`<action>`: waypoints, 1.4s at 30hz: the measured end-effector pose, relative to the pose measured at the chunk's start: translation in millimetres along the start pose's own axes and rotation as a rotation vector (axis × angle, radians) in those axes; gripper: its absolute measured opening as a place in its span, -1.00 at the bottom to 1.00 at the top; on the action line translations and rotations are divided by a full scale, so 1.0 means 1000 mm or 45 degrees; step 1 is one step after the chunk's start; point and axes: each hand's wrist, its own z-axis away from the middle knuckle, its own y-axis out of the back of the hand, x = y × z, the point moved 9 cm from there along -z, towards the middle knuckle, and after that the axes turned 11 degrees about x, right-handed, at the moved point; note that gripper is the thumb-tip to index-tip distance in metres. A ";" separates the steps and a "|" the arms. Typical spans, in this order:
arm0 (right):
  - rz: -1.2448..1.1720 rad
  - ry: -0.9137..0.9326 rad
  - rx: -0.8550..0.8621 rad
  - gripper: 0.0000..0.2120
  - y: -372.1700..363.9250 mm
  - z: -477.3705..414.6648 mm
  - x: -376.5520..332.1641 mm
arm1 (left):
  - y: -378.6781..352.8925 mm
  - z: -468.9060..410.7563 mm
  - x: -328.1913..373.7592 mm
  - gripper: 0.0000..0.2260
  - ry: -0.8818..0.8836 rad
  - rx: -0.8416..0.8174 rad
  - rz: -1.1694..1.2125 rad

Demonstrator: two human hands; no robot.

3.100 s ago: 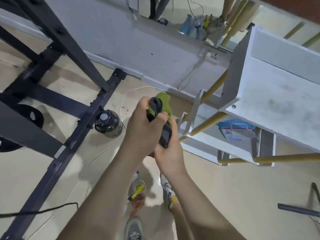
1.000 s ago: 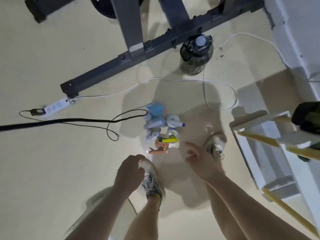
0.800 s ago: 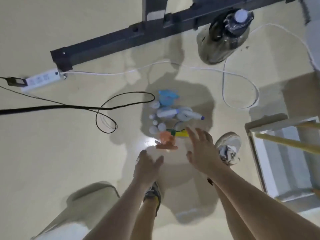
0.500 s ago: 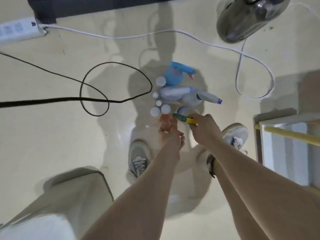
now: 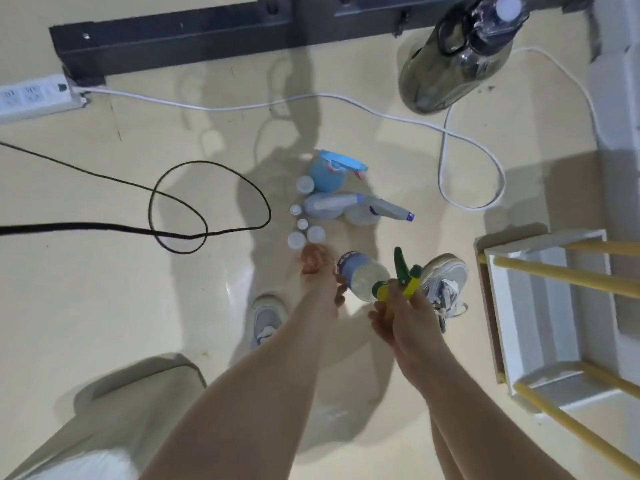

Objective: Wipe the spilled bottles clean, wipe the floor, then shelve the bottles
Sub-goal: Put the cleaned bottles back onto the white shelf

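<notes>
spray bottle (image 5: 363,277) with the yellow and green trigger is in your right hand (image 5: 405,317), which curls round its neck just under the trigger. it looks lifted clear of the floor (image 5: 104,289) and lies tilted, base toward 10 o'clock and trigger end toward 4 o'clock.

from the left: a white power strip (image 5: 34,95) sits at the far 10 o'clock edge, and a black cable (image 5: 207,233) loops over the floor at 9 o'clock. then come the other bottles (image 5: 332,209), huddled on the floor at 12 o'clock from your hands: small white-capped ones on the left, a blue sprayer at the top, and two pale ones with nozzles pointing to 3 o'clock.

your left hand (image 5: 320,289) reaches down just below that huddle onto a blurred orange thing (image 5: 311,258). whether its fingers pinch it or only touch it, i cannot tell. the held bottle's base is just beside this hand, at its 3 o'clock, so i judge the left hand the nearer one to work along the body.

a dark jug (image 5: 457,57) stands at 1 o'clock, well apart. the white shelf (image 5: 509,323) with yellow rails lies at 3 o'clock of your right hand, so that arm is nearer for shelving.
</notes>
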 end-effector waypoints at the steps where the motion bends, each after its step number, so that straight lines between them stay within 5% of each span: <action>1: -0.157 -0.089 0.033 -0.85 0.006 0.004 0.004 | 0.002 -0.008 0.001 -0.77 -0.049 0.041 -0.026; 4: -0.411 -0.162 0.104 -0.88 0.032 0.028 -0.007 | 0.024 0.011 0.008 -0.81 -0.328 0.128 -0.334; 12: 0.094 0.523 0.248 -0.75 0.172 0.203 -0.126 | 0.071 0.292 0.060 -0.87 -1.282 0.002 -1.292; 17: 0.052 0.919 0.412 -0.74 0.297 0.351 -0.208 | 0.065 0.495 0.055 -0.78 -1.658 -0.188 -1.281; 24: 0.028 1.156 0.655 -0.66 0.480 0.465 -0.260 | 0.024 0.750 0.017 -0.70 -2.316 -0.463 -1.237; 31: -0.115 1.193 0.876 -0.62 0.641 0.452 -0.244 | -0.070 0.858 -0.090 -0.58 -2.387 -0.557 -1.091; 36: 0.048 1.179 0.811 -0.70 0.705 0.396 -0.226 | -0.175 0.836 -0.194 -0.67 -2.133 -0.718 -1.250; 42: -0.040 0.995 0.712 -0.82 0.744 0.303 -0.203 | -0.249 0.792 -0.276 -0.78 -2.055 -0.650 -1.554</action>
